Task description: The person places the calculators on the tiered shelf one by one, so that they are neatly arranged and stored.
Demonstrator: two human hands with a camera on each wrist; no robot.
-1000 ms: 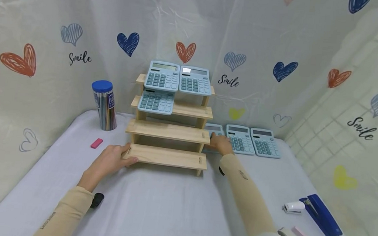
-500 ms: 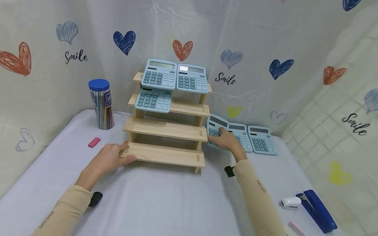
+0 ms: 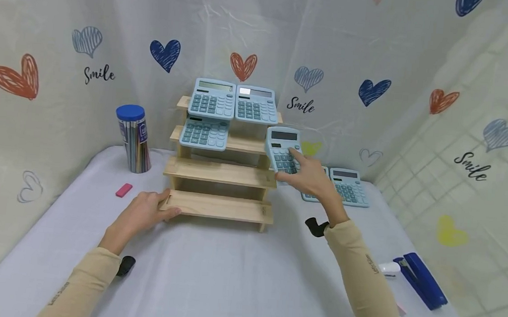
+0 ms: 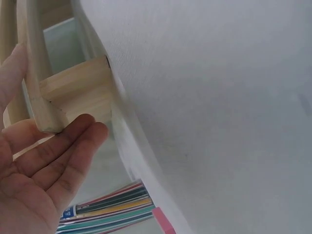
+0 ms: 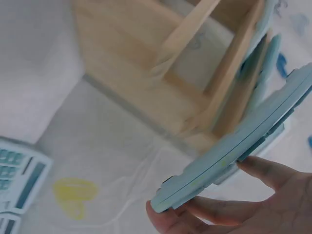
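**Calculator lifted beside the wooden tiered shelf**

The right hand (image 3: 312, 180) pinches a light blue calculator (image 3: 283, 150) between thumb and fingers, holding it in the air just beside the right end of the wooden shelf (image 3: 221, 173), level with its second tier from the top. The shelf's right-hand upright stands between the held calculator and the free space on that tier. The left hand (image 3: 144, 213) rests on the left end of the lowest tier, fingers curled round its edge.

Counted: the shelf has four tiers. Three calculators sit on it, two side by side on the top tier (image 3: 233, 101) and one on the tier below (image 3: 204, 133). Two more calculators (image 3: 346, 185) lie on the table (image 3: 227, 276) behind the right hand, partly hidden by it. Left of the shelf stand one blue-lidded pencil tube (image 3: 132, 138) and one pink eraser (image 3: 123, 190). Near the right forearm lies one blue stapler (image 3: 419, 280), with a small white object (image 3: 389, 268) touching it.
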